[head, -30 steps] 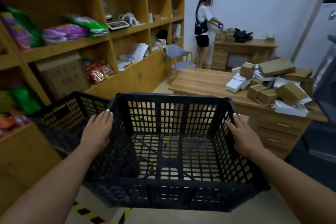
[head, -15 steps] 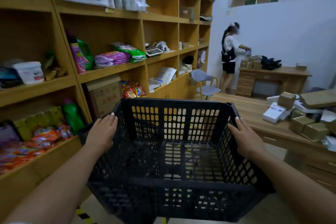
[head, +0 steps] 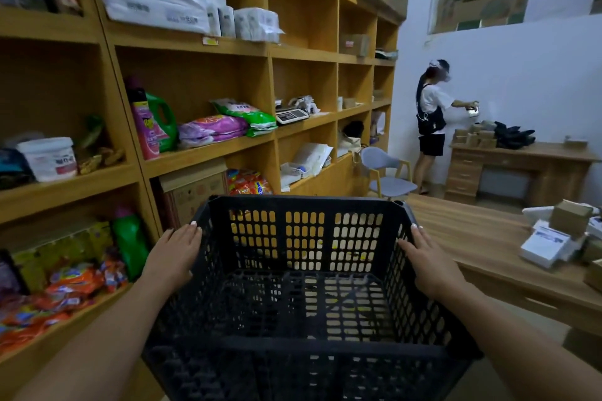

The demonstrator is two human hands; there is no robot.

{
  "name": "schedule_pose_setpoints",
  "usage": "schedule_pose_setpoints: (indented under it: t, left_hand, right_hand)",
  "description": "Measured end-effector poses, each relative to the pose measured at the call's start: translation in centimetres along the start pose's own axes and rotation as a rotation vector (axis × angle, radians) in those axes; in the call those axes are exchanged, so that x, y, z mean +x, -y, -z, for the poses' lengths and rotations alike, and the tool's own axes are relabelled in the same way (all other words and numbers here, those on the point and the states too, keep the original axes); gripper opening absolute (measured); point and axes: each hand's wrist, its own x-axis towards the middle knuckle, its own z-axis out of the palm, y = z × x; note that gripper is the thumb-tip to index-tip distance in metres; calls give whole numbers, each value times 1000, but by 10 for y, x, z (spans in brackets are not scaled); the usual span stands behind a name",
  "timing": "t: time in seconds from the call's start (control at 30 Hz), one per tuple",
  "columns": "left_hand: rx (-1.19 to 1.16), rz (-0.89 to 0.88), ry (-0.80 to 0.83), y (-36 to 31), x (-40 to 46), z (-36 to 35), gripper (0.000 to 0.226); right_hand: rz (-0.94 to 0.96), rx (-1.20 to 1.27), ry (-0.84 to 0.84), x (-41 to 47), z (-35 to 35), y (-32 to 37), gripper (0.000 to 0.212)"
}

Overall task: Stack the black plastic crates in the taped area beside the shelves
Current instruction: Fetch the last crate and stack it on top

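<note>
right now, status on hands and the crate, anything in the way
Left hand and right hand flat against the sides of the black perforated plastic crate, carried empty. Wooden shelves close on the left, wooden table on the right; taped area out of view.

Left hand (head: 172, 254), right hand (head: 430, 259) flat, inward-facing
</note>
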Motion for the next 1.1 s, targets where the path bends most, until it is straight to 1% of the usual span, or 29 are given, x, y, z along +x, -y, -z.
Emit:
schedule_pose_setpoints:
  t: [0.13, 0.33, 0.47, 0.57, 0.63, 0.77, 0.87, 0.97, 1.1]
  left_hand:
    - [7, -9, -15, 14, 39, -11, 90]
    - [12, -56, -13, 39, 91, -30, 88]
    - [1, -127, -19, 60, 125, -49, 90]
    - [-74, -163, -34, 72, 148, -61, 93]
    - [-115, -198, -47, 77, 156, -68, 93]
    - [-173, -243, -77, 78, 160, -76, 92]
    - [-194, -249, -58, 76, 158, -77, 91]
    - [-233, -216, -18, 74, 156, -78, 95]
    - [-257, -218, 33, 73, 157, -76, 92]
  right_hand:
    - [5, -5, 20, 34, -2, 14, 79]
    - [-27, -25, 28, 67, -12, 46, 79]
    - [-108, -53, 71, 69, -23, 75, 78]
    - [-182, -68, 89, 65, -30, 88, 81]
    - [-206, -92, 105, 62, -30, 93, 82]
    - [-239, -149, 139, 53, -30, 101, 75]
    - [-239, -178, 153, 50, -31, 103, 70]
    - [-251, -173, 178, 51, -31, 103, 75]
    - [-266, -179, 207, 47, -30, 105, 80]
